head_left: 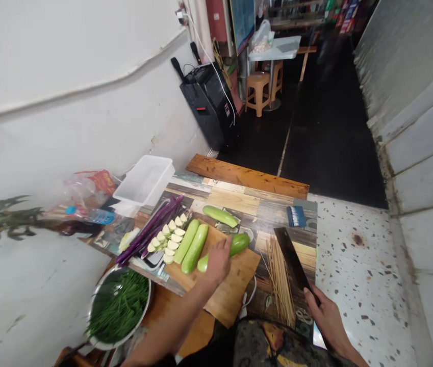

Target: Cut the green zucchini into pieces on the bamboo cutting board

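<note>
While the left hand [219, 262] clasps a squash [239, 244] on the board [235, 290], the right hand [326, 315] is clamped around a knife [291, 260].

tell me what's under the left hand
Green squash, on the cutting board: two ends show; the left hand covers the middle, so any cut there cannot be seen.

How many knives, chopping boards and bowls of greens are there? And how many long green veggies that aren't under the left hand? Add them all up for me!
Knife: 1
Chopping board: 1
Bowl of greens: 1
Long green veggies not under the left hand: 3
Total: 6
</note>
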